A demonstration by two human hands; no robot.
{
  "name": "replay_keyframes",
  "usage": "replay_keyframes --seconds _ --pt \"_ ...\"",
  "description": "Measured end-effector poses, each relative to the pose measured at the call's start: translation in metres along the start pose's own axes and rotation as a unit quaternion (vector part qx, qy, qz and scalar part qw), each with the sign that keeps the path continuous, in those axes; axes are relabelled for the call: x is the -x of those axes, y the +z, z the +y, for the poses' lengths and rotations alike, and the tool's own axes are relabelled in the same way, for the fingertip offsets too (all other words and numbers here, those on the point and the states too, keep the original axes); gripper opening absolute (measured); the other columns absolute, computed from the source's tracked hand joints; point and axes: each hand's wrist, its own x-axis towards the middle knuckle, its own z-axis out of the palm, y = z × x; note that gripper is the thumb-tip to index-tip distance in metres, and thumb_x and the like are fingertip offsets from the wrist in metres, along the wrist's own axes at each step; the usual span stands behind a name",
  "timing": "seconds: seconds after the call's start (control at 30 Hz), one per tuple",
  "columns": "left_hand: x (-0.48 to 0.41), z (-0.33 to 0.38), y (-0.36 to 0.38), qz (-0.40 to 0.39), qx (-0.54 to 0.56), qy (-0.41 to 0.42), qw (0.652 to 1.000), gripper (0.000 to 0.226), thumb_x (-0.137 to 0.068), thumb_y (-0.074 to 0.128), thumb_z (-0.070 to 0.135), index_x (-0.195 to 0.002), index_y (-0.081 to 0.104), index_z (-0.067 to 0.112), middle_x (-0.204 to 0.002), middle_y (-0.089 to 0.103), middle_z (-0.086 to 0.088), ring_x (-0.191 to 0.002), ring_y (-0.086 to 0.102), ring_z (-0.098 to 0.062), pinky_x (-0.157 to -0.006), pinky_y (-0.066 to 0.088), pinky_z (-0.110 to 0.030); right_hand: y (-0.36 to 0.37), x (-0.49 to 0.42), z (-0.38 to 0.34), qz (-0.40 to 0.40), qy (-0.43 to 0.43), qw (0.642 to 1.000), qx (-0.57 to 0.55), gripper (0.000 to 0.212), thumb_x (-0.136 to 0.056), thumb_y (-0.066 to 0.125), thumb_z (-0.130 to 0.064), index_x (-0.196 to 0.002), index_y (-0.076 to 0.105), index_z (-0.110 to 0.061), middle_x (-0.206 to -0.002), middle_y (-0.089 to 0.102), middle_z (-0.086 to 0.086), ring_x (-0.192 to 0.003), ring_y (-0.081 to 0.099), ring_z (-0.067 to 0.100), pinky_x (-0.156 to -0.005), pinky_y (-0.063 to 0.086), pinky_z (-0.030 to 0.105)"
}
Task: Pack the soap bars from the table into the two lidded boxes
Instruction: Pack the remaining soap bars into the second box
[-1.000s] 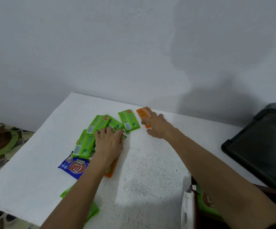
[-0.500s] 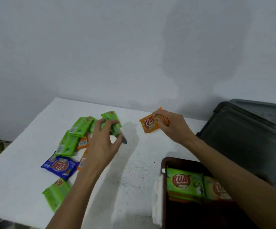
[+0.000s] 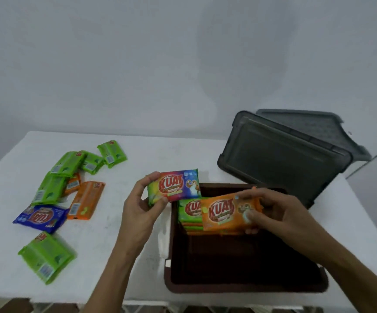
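Observation:
My left hand pinches a rainbow-coloured soap bar at the left rim of the open dark brown box. My right hand grips an orange soap bar over the box's far end. Under it, green soap bars lie stacked inside the box. On the white table to the left lie several loose bars: green ones, an orange one, a blue one and a green one near the front edge.
Two dark grey lids lean overlapped behind the box at the back right, the rear lid against the wall. The table's front edge runs just below the box. A white label or tag sits at the box's left side.
Both hands lifted bars from the pile and carried them right to the box. The view swung right and down, bringing the box and lids fully into sight.

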Motion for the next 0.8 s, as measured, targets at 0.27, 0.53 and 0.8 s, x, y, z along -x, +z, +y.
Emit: replay_keyframes --seconds 0.27,0.53,0.8 --pt "0.011 -0.015 0.012 -0.005 -0.002 -0.031 0.999 0.043 -0.089 0.059 -0.001 -0.128 0.054 0.017 -0.125 0.061 -0.001 -0.108 0.064 -0.011 -0.074 0.058 -0.024 0.036 0.004 0.048 -0.099 0.084 0.991 0.025 0.027 -0.094 0.060 -0.009 -0.117 0.064 -0.022 -0.119 0.062 0.000 -0.089 0.072 0.023 -0.077 0.061 0.037" --pt "0.013 -0.015 0.013 -0.014 -0.007 -0.034 0.999 0.044 -0.089 0.060 0.003 -0.129 0.053 0.017 -0.125 0.060 -0.001 -0.111 0.063 -0.012 -0.073 0.058 -0.024 0.064 -0.023 0.098 -0.158 0.100 0.962 0.200 0.041 -0.088 0.062 -0.021 -0.122 0.052 -0.040 -0.132 0.057 -0.002 -0.116 0.059 0.013 -0.096 0.054 0.037" --pt "0.009 -0.019 0.009 -0.033 -0.035 -0.024 0.999 0.045 -0.090 0.061 0.002 -0.131 0.052 0.018 -0.134 0.054 -0.006 -0.119 0.059 -0.023 -0.077 0.059 -0.028 0.072 -0.036 0.109 -0.151 0.072 0.913 0.373 0.036 -0.088 0.064 -0.023 -0.119 0.051 -0.035 -0.130 0.052 0.007 -0.121 0.053 0.027 -0.098 0.051 0.038"
